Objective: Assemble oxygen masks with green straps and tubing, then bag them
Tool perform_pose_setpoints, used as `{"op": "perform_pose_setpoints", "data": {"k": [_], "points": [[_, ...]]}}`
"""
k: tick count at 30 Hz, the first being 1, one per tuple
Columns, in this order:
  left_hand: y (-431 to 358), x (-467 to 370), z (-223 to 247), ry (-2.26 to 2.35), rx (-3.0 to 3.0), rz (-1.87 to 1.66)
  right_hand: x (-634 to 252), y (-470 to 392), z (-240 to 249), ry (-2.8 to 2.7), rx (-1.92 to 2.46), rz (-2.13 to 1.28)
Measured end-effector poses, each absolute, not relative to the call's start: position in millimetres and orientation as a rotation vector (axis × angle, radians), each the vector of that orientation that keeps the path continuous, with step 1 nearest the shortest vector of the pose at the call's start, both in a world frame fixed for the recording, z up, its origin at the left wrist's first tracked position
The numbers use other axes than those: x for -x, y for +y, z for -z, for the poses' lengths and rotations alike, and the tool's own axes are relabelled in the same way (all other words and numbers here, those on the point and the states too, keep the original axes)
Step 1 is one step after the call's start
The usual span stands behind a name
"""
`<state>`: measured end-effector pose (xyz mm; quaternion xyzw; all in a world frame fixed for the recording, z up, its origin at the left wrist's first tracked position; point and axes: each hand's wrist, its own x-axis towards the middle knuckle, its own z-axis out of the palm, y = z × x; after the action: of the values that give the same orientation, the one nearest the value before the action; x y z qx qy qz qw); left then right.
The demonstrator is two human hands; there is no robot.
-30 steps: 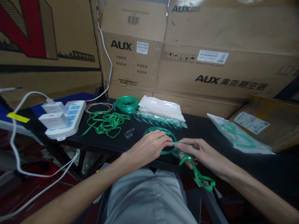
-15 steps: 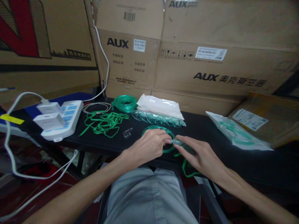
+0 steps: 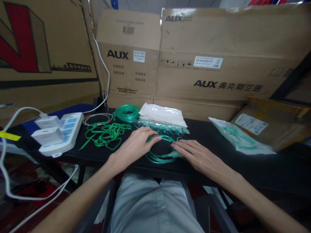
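A green coil of clear plastic tubing [image 3: 160, 159] lies on the black table in front of me. Over its upper left edge is my left hand [image 3: 136, 144], its thumb held apart from the fingers. My right hand [image 3: 198, 154] lies fairly flat at the coil's right side, fingers stretched out. Beneath those fingers a pale translucent connector [image 3: 176, 154] joins the tubing; whatever else is under the palm is hidden. To the left is a tangle of green straps [image 3: 104, 134]. Just behind the coil is a row of clear green plastic pieces [image 3: 161, 125].
A larger tubing coil [image 3: 126, 112] and a white packet [image 3: 162, 114] sit at the back. At left stands a power strip [image 3: 71, 129] with plugged-in adapters. A filled clear bag [image 3: 240, 137] lies at right beside a taped carton [image 3: 255, 119]. Cardboard boxes [image 3: 175, 77] wall the rear.
Both hands have come off their pinch on the connector and moved apart to the coil's two sides. The connector now lies on the coil. The camera view has tilted up slightly.
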<state>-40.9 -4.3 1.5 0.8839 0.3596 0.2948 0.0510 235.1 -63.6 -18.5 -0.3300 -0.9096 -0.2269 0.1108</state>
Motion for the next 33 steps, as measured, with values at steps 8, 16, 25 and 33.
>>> {"op": "perform_pose_setpoints", "data": {"k": [8,16,25,33], "points": [[20,36,8,1.356,-2.704,-0.425,-243,-78,28,-2.576,1.071,0.535],[35,16,-7,1.368,-2.509,-0.261,-241,-148,37,-1.9,1.308,0.066],[23,20,-5,1.415,-2.464,-0.321,-221,-178,54,-1.525,1.539,-0.503],[-14,26,1,1.163,-2.435,-0.455,-204,-158,78,-0.872,1.23,-1.575]]}}
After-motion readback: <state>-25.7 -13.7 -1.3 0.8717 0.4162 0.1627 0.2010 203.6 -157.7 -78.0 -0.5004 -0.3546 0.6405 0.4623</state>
